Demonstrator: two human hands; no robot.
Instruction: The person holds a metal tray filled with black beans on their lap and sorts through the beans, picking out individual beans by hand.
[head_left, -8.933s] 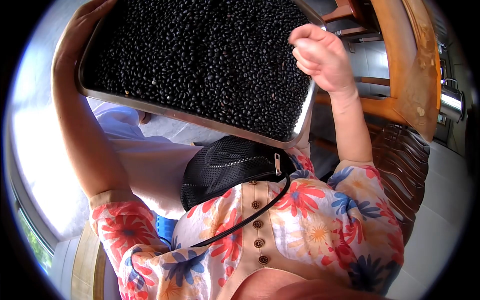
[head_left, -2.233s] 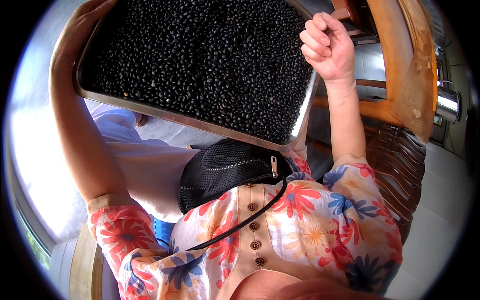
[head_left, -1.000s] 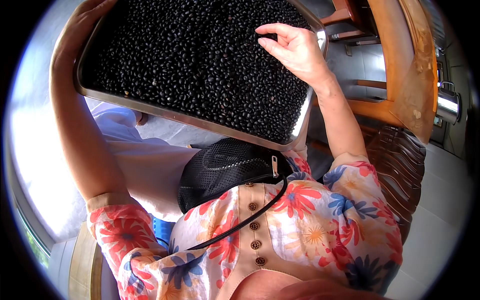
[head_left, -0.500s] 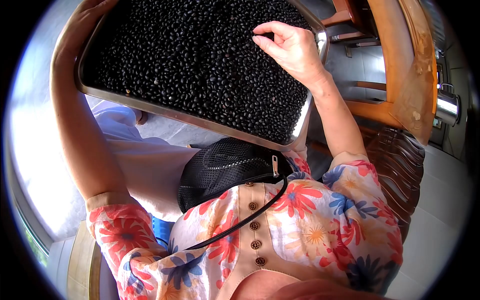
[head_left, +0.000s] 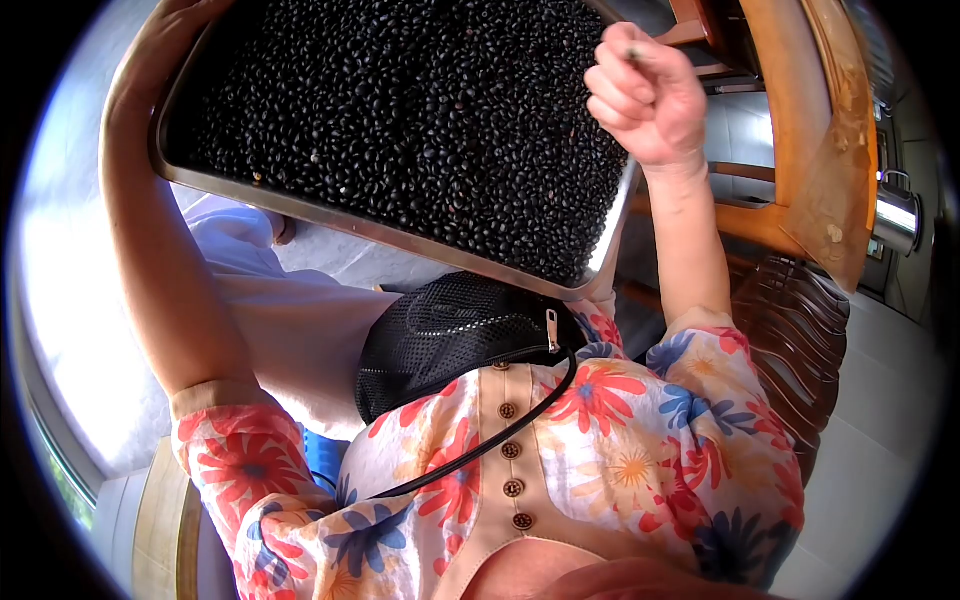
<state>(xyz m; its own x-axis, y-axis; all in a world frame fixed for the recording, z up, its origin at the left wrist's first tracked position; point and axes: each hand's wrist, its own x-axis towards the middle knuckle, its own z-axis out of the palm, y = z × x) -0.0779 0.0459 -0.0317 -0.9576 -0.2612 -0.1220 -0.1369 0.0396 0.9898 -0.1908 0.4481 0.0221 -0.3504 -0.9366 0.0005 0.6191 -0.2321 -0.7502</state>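
A metal tray [head_left: 345, 228] full of small black beans [head_left: 400, 130] tilts across the upper part of the head view. My left hand [head_left: 180, 22] grips the tray's left side near the top edge of the picture, its fingertips partly out of sight. Above the tray's right rim is my right hand [head_left: 650, 100], curled closed with thumb and forefinger pinched together. A tiny dark speck shows at that pinch, too small to name. A few pale or brownish bits lie among the beans near the lower left corner.
A black mesh bag [head_left: 450, 340] with a strap rests on my lap below the tray. On the right stand a wooden table [head_left: 800, 100] and a brown slatted chair [head_left: 790, 340]. A metal pot [head_left: 897, 218] is beyond the table.
My right hand has lifted off the beans and moved right, to above the tray's right rim, with its fingers curled in. The left hand and the tray have hardly moved.
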